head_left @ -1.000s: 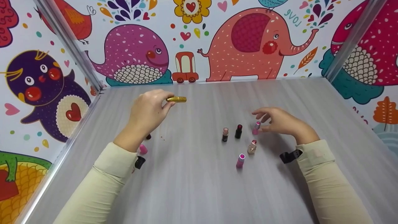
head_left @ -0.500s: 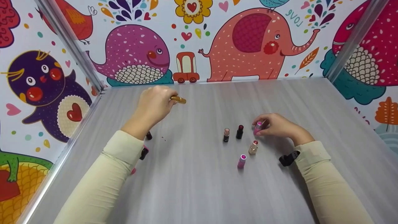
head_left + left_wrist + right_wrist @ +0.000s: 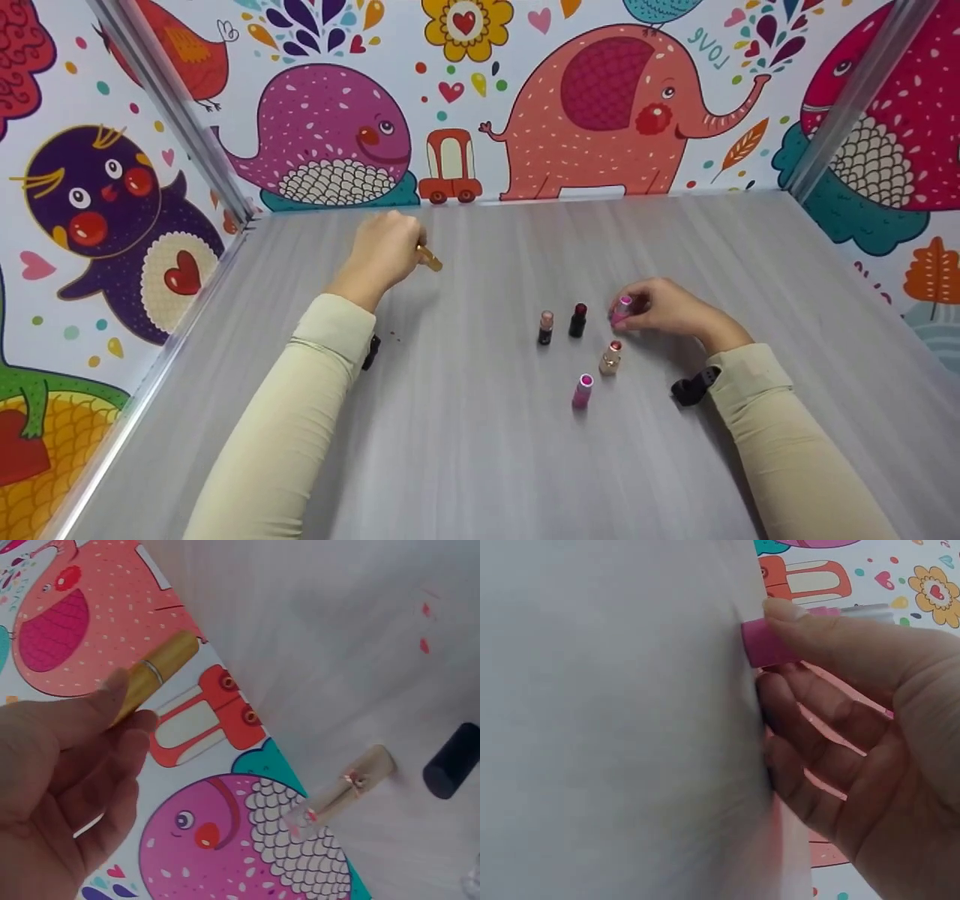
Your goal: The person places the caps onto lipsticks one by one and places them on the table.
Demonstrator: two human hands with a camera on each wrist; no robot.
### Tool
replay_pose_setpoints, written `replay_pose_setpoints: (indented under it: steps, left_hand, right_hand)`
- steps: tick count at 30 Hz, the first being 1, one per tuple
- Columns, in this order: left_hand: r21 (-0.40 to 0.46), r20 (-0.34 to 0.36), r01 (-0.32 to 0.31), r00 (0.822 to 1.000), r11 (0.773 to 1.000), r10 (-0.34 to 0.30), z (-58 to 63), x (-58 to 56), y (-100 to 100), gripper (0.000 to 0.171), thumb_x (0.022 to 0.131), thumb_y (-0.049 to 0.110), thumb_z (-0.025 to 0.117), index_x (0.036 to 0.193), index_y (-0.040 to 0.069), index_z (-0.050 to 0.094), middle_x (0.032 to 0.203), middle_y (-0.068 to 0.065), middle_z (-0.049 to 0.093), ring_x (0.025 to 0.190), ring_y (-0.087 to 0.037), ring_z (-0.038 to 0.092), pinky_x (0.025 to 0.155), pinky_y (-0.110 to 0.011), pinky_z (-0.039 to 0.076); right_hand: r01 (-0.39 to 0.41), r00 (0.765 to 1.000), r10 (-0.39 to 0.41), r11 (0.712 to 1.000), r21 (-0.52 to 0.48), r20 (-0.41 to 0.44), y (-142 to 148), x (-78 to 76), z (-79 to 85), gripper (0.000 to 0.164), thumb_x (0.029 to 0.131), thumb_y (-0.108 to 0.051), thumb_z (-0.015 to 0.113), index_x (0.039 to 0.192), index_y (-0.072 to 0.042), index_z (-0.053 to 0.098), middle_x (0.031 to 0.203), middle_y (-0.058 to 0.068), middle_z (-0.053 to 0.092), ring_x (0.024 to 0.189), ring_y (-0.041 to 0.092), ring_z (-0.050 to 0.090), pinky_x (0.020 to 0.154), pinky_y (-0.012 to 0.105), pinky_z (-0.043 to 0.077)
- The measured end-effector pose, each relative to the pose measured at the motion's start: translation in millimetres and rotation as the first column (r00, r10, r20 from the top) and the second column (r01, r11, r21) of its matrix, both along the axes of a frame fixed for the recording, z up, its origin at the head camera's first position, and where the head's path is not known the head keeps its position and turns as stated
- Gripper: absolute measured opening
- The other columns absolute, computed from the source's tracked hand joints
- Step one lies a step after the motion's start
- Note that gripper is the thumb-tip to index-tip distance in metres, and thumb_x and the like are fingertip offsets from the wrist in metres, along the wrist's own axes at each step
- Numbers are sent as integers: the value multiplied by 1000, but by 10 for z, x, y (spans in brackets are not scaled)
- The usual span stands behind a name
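My left hand pinches a gold lipstick tube above the table's far left part. In the left wrist view a silver band rings that tube, and no lipstick colour shows. On the right, my right hand grips a pink lipstick between thumb and fingers. Its pink base stands upright at the table surface. Close by stand other uncapped lipsticks: a black one with a dark red tip, a black one with a pale top, a gold-beige one and a second pink one.
Beside my left arm lie a beige cap with a clear end and a black cap. Small red crumbs dot the grey table. Printed walls bound the table at the back and sides.
My left hand has moved right and turned, so the gold tube now points downward. My right hand's fingers have closed round the pink lipstick, which stays in about the same place.
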State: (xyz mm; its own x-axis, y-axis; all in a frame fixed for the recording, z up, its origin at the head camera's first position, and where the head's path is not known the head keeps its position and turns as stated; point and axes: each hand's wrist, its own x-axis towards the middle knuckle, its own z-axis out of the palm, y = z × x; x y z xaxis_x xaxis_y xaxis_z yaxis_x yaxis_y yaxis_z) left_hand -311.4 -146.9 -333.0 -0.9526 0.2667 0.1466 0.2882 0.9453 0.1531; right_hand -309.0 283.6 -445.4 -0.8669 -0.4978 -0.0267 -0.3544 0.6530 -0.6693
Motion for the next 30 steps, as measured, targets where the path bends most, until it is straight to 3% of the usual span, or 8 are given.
replay_pose_setpoints:
  steps: [6, 11, 15, 21, 27, 30]
  left_hand:
    - [-19, 30, -64, 997, 998, 65, -202, -111, -45, 27, 88, 20, 89, 105, 0, 83, 101, -15, 80, 97, -34, 74, 90, -50, 61]
    - [-160, 4, -80, 997, 984, 82, -374, -203, -47, 32, 85, 13, 93, 110, -2, 81, 99, -18, 79, 86, -31, 71, 86, -52, 63]
    - [-276, 14, -81, 996, 958, 89, -475, -230, -49, 28, 85, 5, 86, 111, -2, 79, 98, -17, 75, 80, -29, 62, 71, -48, 62]
    - [-335, 18, -83, 995, 938, 95, -514, -254, -66, 22, 88, 2, 81, 110, -1, 78, 97, -16, 73, 78, -30, 60, 61, -44, 58]
    - [-355, -6, -81, 996, 931, 84, -516, -287, -112, 18, 95, -1, 72, 112, -1, 79, 102, -18, 77, 86, -32, 71, 75, -50, 63]
    - [-349, -9, -80, 997, 934, 82, -509, -295, -128, 21, 90, 2, 78, 111, -1, 79, 106, -19, 77, 92, -35, 74, 80, -52, 63]
  right_hand:
    - [17, 1000, -16, 998, -62, 15, 39, -31, -97, 25, 89, -14, 89, 108, -2, 77, 88, 2, 64, 80, 14, 54, 67, 22, 44]
    - [14, 999, -10, 996, -90, 39, 66, -57, -143, 23, 89, -15, 88, 106, -4, 77, 88, 1, 63, 79, 12, 53, 67, 22, 44]
    - [-1, 999, 6, 996, -92, 54, 85, -59, -172, 23, 89, -15, 89, 106, -5, 77, 88, 1, 62, 80, 13, 53, 68, 23, 44]
    - [-6, 999, 11, 996, -94, 46, 94, -64, -184, 23, 89, -17, 89, 105, -7, 77, 88, 2, 61, 80, 14, 53, 68, 23, 44]
    - [-2, 999, 6, 995, -101, 43, 100, -83, -196, 22, 88, -16, 90, 104, -7, 77, 87, 2, 62, 80, 14, 53, 68, 23, 44]
    - [-3, 999, 8, 994, -107, 40, 105, -88, -194, 22, 88, -16, 90, 102, -7, 76, 86, 1, 62, 78, 12, 53, 67, 23, 43]
